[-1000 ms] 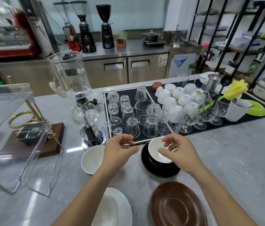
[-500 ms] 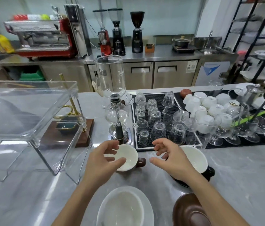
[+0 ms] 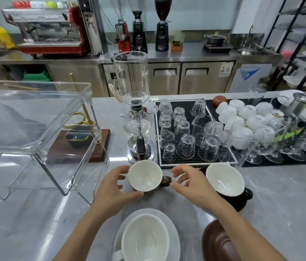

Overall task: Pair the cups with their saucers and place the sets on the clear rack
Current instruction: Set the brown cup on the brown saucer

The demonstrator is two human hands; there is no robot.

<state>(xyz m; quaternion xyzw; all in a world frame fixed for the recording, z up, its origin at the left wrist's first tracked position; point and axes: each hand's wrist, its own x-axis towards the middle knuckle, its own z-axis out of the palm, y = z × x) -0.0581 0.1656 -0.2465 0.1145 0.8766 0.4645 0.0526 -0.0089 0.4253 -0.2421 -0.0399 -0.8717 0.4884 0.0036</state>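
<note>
A glass siphon coffee maker (image 3: pixel 138 117) stands just behind the brown cup (image 3: pixel 145 175), and a black mat (image 3: pixel 195 161) crowded with upturned glasses (image 3: pixel 186 146) lies beside it, close to the cup's far rim. Farther right on the mat sit white cups (image 3: pixel 242 112) turned upside down and stemmed glasses (image 3: pixel 261 146). To the left, the clear rack (image 3: pixel 35 117) stands on thin wire legs, with a wooden base (image 3: pixel 80 147) showing behind it.

The brown cup is white inside, dark brown outside, its handle pointing right. It rests on the counter between both hands. The left hand (image 3: pixel 110 189) curls round its left side, thumb at the near rim, fingers spread at the wall. The right hand (image 3: pixel 191 183) hovers just right of the handle, fingers loosely bent and apart, holding nothing. A black cup (image 3: pixel 225 179), also white inside, sits on a black saucer (image 3: pixel 240 204) to the right. Nearest the camera, a white cup (image 3: pixel 145 240) sits on a white saucer (image 3: pixel 174 234), and a brown saucer (image 3: pixel 218 243) lies bare beside it.

The counter (image 3: pixel 35 223) is pale grey marble. Behind it runs a steel worktop with a red espresso machine (image 3: pixel 45 31) and three grinders (image 3: pixel 139 32).
</note>
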